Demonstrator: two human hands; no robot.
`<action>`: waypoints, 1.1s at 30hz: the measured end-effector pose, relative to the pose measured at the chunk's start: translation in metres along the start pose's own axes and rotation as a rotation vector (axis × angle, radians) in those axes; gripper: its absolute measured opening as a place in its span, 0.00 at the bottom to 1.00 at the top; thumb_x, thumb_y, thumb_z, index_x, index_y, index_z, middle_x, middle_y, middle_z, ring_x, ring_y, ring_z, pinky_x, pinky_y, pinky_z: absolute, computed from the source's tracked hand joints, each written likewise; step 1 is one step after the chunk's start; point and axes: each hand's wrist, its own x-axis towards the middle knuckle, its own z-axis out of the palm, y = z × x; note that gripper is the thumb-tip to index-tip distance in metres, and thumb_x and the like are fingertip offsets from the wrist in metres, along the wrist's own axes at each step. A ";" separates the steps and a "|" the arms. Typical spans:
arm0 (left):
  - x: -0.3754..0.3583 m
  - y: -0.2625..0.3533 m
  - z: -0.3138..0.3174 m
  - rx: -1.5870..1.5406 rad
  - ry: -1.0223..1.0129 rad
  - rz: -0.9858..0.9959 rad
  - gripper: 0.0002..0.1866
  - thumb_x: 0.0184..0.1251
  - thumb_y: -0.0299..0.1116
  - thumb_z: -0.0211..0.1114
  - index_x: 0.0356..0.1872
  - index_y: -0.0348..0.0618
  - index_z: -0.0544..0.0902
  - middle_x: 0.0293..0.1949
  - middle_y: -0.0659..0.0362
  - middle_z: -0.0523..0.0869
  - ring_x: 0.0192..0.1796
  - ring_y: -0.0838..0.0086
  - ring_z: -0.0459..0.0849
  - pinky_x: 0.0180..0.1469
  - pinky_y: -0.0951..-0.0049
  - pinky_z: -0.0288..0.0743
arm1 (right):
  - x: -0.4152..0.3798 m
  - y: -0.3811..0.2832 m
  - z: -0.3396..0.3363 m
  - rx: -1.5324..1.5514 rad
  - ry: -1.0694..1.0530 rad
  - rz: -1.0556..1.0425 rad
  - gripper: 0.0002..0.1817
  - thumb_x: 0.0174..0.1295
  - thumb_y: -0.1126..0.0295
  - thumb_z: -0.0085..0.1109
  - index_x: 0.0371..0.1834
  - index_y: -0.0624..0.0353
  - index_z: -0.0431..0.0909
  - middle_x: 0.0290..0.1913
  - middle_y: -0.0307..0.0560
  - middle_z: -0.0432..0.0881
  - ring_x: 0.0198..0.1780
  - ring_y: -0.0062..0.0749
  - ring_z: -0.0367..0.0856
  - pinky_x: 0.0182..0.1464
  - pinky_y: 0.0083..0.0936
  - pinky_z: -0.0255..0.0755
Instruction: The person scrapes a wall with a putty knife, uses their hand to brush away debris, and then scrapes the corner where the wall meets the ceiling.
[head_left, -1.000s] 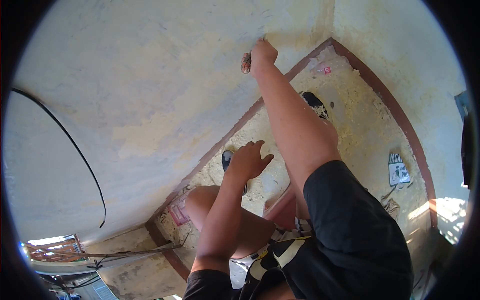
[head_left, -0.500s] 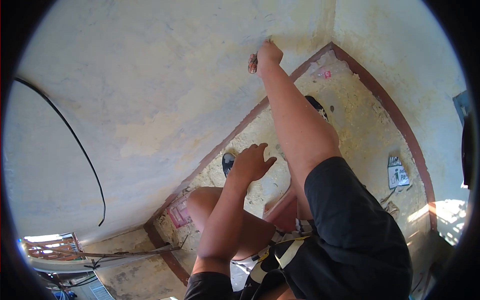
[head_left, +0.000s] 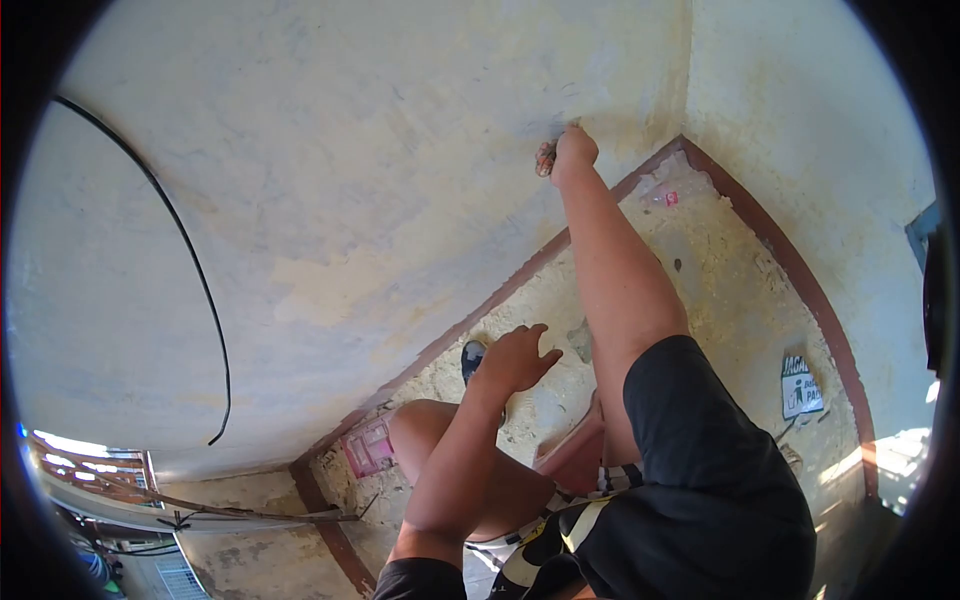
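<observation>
My right hand is closed at the end of the outstretched arm, up against the pale wall near the corner. It grips what looks like a scraper; only its worn, orange-and-dark handle end sticks out beside the fist, and the working edge is hidden. The wall around it is patchy and marked with dark scratches. My left hand hovers above my left knee and the floor, with nothing in it, its thumb and fingers apart.
Pale flakes cover the floor inside a brown border. A pink stool stands beneath me. A crumpled clear plastic piece lies in the corner, a printed packet at right, a pink wrapper at left. A black cable hangs along the wall.
The view has tilted, so the room sits lower in the picture. My right hand has shifted slightly right along the wall, toward the corner. The left hand still hovers, open.
</observation>
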 end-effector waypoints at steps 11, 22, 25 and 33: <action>0.000 -0.005 -0.003 -0.049 0.124 0.067 0.29 0.66 0.47 0.62 0.62 0.39 0.73 0.56 0.42 0.79 0.58 0.49 0.79 0.61 0.58 0.72 | -0.017 -0.040 -0.012 0.181 -0.189 0.085 0.13 0.70 0.60 0.44 0.31 0.54 0.62 0.20 0.42 0.65 0.19 0.30 0.67 0.19 0.27 0.51; 0.032 0.002 -0.140 0.548 1.011 0.350 0.33 0.55 0.32 0.68 0.64 0.46 0.70 0.72 0.41 0.58 0.74 0.39 0.53 0.70 0.39 0.56 | -0.064 -0.076 -0.015 0.121 -0.114 -0.297 0.07 0.67 0.68 0.50 0.41 0.57 0.65 0.36 0.45 0.72 0.28 0.36 0.74 0.26 0.36 0.68; 0.064 0.013 -0.199 0.817 1.223 0.273 0.40 0.59 0.41 0.65 0.73 0.46 0.61 0.77 0.44 0.49 0.78 0.44 0.44 0.73 0.40 0.46 | -0.071 -0.098 -0.025 0.125 -0.132 -0.371 0.09 0.66 0.68 0.52 0.42 0.60 0.65 0.36 0.46 0.74 0.30 0.37 0.74 0.30 0.36 0.71; 0.181 0.037 -0.194 1.176 1.058 0.383 0.37 0.65 0.47 0.55 0.71 0.33 0.62 0.76 0.48 0.56 0.78 0.59 0.53 0.77 0.56 0.47 | -0.080 -0.131 -0.048 0.061 -0.091 -0.392 0.09 0.66 0.67 0.51 0.42 0.62 0.68 0.35 0.47 0.74 0.29 0.38 0.76 0.30 0.35 0.72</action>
